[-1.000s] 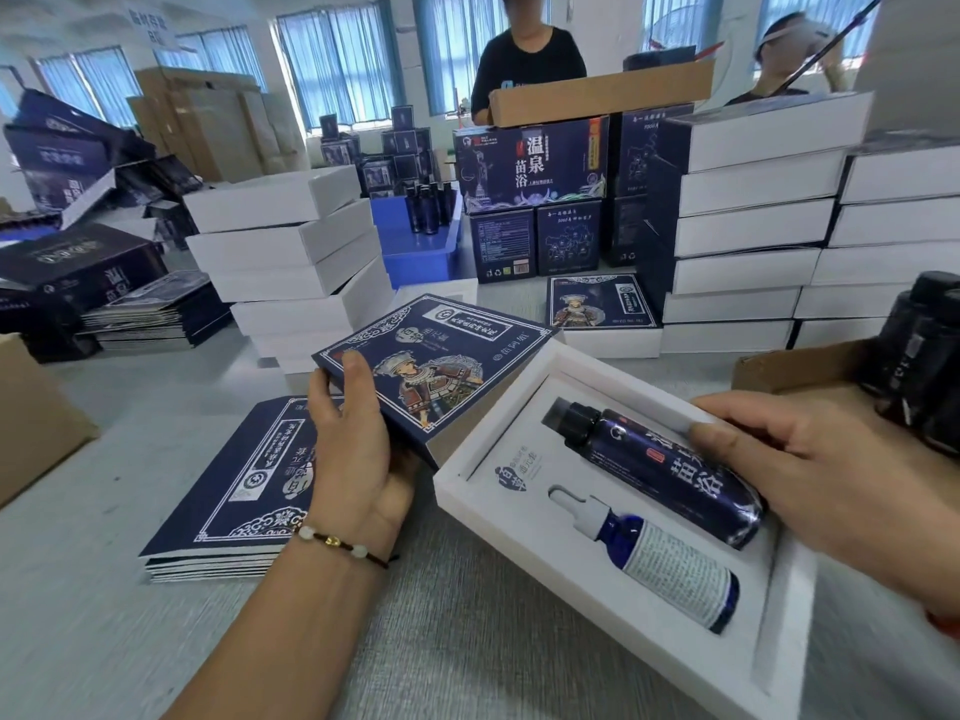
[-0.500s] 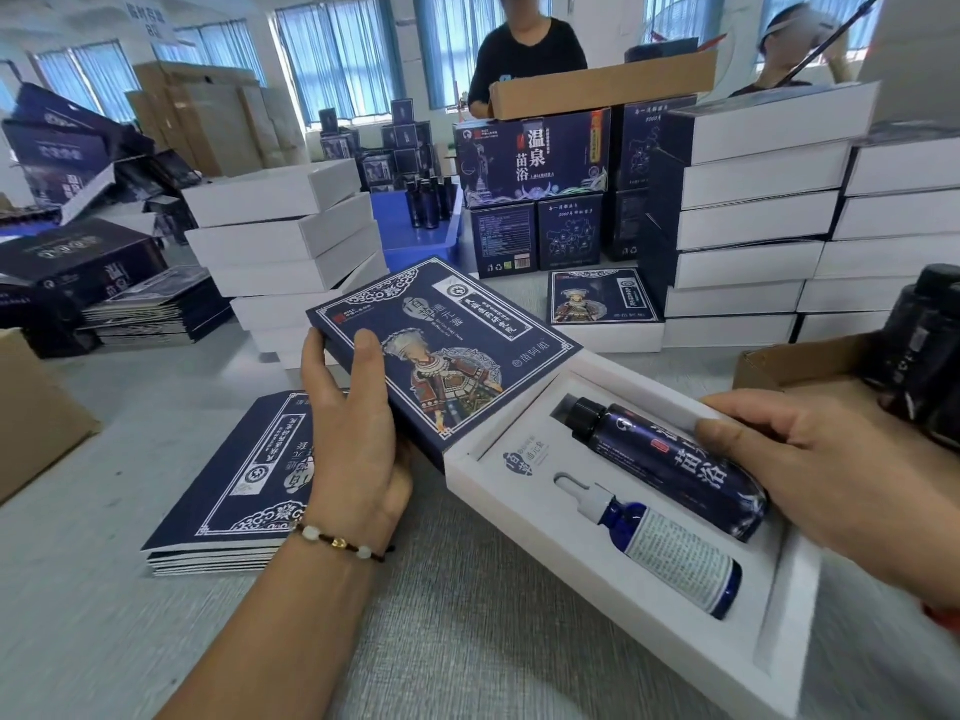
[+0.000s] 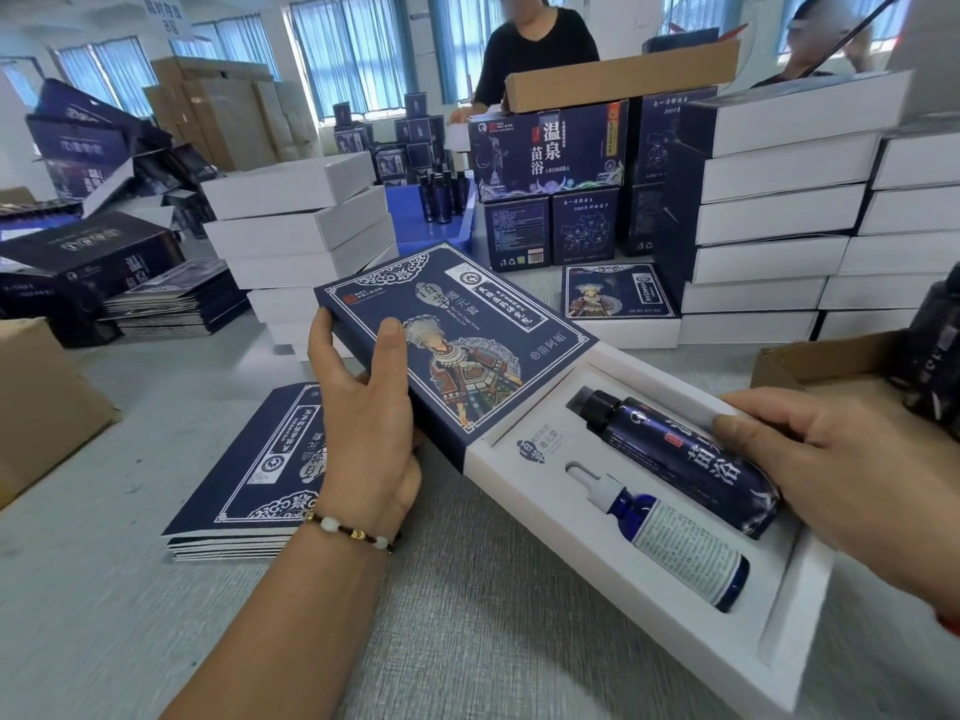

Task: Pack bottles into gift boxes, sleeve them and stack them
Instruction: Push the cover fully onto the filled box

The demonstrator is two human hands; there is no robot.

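With your left hand (image 3: 363, 407) gripping the blue sleeve (image 3: 447, 345) and your right hand (image 3: 841, 475) gripping the white box (image 3: 613, 605) holding both bottles (image 3: 675, 454), keep the sleeve mouth square between your hands and slide evenly so corners do not snag.

The sleeve (image 3: 447, 345) is navy with white scrollwork borders and a costumed figure. The tray (image 3: 675, 636) is white. The big bottle (image 3: 675, 459) is navy, white-lettered; the dropper bottle (image 3: 670, 543) blue, white-labelled.
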